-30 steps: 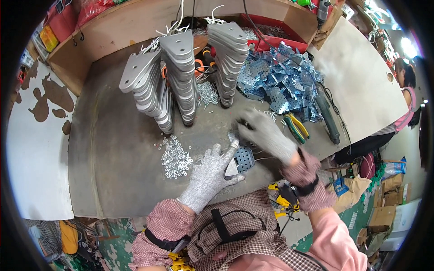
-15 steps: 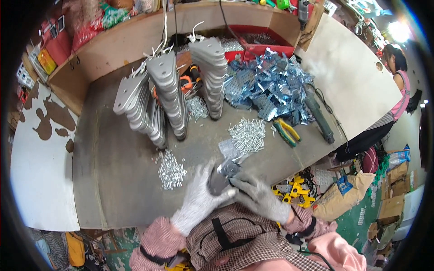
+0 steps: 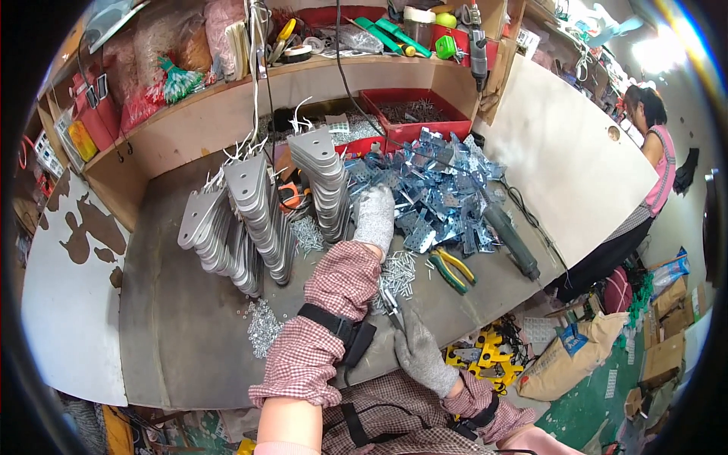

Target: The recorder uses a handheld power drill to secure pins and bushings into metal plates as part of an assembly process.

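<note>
My left hand [image 3: 375,214], in a grey knit glove, reaches far forward and rests on the near edge of a heap of blue-tinted metal brackets [image 3: 444,189]. Its fingers are spread and nothing shows in them. The plaid sleeve and a black wrist strap [image 3: 337,327] cross the grey bench [image 3: 174,334]. My right hand [image 3: 421,355], also gloved, stays close to my body at the bench's front edge. It pinches a small silver metal part [image 3: 391,301] that sticks up from its fingers. A pile of silver screws [image 3: 402,271] lies just beyond the right hand.
Three leaning stacks of grey metal plates [image 3: 258,220] stand left of my left arm. Green-and-yellow pliers [image 3: 452,271], a dark power tool [image 3: 513,241], another screw heap [image 3: 263,327] and a red tray [image 3: 413,114] surround the work. A person [image 3: 644,152] stands at far right.
Both hands were together on a metal part near my body. My left hand has since let go and stretched forward to the bracket heap, while the right keeps a part.
</note>
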`<state>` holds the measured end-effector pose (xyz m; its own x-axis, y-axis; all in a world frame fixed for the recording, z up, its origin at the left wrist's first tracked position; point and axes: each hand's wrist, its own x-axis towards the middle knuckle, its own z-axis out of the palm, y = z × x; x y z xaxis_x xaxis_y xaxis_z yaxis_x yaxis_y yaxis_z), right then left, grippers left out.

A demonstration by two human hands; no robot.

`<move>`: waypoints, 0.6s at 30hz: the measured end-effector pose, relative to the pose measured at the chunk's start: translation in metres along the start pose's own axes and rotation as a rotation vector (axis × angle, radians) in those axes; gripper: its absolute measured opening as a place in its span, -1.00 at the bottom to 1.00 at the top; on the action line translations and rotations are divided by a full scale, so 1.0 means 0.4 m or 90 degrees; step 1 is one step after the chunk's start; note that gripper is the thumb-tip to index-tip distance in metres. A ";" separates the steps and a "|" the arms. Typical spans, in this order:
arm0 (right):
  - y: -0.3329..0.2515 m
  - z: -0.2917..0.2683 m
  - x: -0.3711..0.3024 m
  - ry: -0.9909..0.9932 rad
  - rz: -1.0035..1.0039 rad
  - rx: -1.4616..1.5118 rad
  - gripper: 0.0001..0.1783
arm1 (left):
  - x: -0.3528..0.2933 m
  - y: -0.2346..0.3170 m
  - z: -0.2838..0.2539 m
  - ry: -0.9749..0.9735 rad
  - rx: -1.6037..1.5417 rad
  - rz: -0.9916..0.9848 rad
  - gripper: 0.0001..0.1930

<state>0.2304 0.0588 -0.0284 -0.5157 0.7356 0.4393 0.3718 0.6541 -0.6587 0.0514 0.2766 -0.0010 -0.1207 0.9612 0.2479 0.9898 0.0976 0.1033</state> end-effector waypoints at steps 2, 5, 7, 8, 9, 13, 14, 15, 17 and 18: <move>0.002 -0.001 -0.007 0.000 0.041 0.003 -0.32 | -0.007 0.000 -0.039 0.016 0.021 0.053 -0.14; 0.000 -0.016 -0.032 -0.053 0.115 0.065 -0.28 | -0.144 -0.014 -0.202 0.265 -0.131 0.102 -0.33; 0.042 -0.028 -0.051 -0.021 0.152 0.036 -0.31 | -0.304 -0.027 -0.257 0.211 -0.506 0.100 -0.32; 0.043 -0.034 -0.054 -0.023 0.163 0.045 -0.31 | -0.394 -0.073 -0.252 0.072 -0.588 0.004 -0.33; 0.030 -0.041 -0.042 -0.023 0.146 0.088 -0.32 | -0.484 -0.127 -0.212 0.022 -0.620 -0.038 -0.36; -0.013 -0.018 0.013 -0.070 0.146 0.254 -0.33 | -0.650 -0.220 -0.219 -0.170 -0.592 -0.116 -0.50; -0.023 -0.012 0.025 -0.107 0.166 0.278 -0.33 | -0.657 -0.217 -0.229 -0.076 -0.619 -0.001 -0.52; -0.053 -0.024 0.041 -0.176 0.269 0.377 -0.31 | -0.658 -0.213 -0.253 -0.097 -0.574 0.035 -0.52; -0.066 -0.017 0.056 -0.202 0.244 0.413 -0.30 | -0.656 -0.179 -0.271 -0.074 -0.688 0.004 -0.50; -0.076 -0.010 0.058 -0.223 0.222 0.440 -0.28 | -0.659 -0.177 -0.274 -0.048 -0.809 -0.019 -0.48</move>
<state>0.2102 0.0567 0.0044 -0.7110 0.7032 0.0030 0.0571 0.0619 -0.9964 0.0049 -0.0120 0.0319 -0.0954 0.9794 0.1780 0.2127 -0.1546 0.9648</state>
